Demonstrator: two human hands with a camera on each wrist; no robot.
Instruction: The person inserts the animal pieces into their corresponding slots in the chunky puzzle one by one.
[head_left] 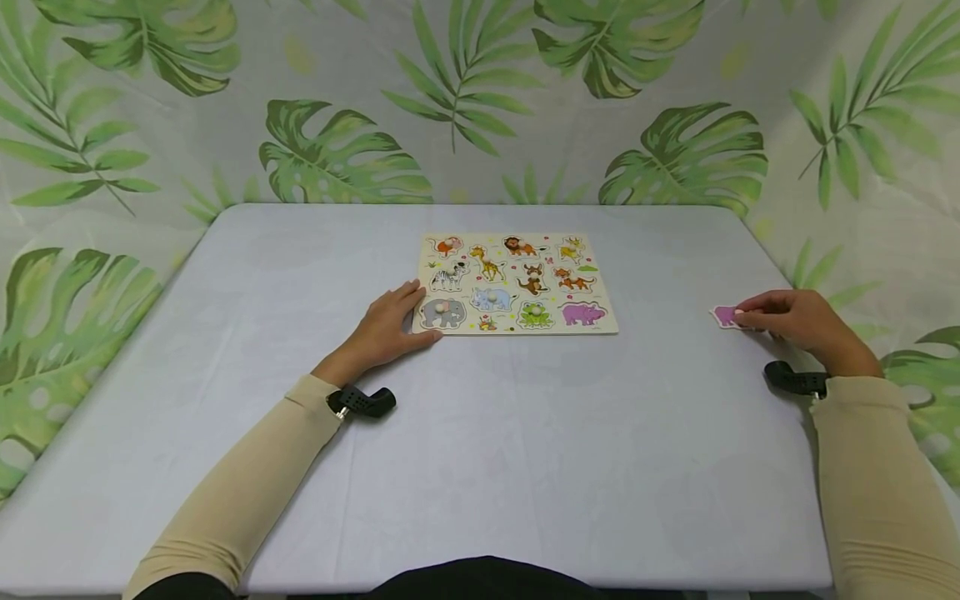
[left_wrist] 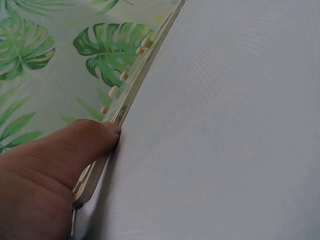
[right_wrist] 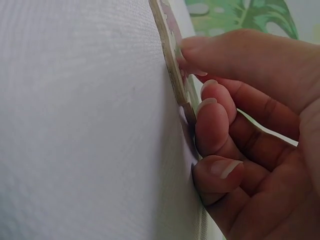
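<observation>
Right grip: we are pinching the pink piece at its edge, flat on the desk | left hand: lying flat, steadying the board | handling: likely light, stiff, thin; lifting by the rim looks best

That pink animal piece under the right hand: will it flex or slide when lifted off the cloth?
The pink piece looks like flat cut board, edge showing in the wrist view, so probably stiff and light. Lying flat on the tablecloth, it should not roll. The right hand fingertips curl at its rim; thin edges may slip.
</observation>
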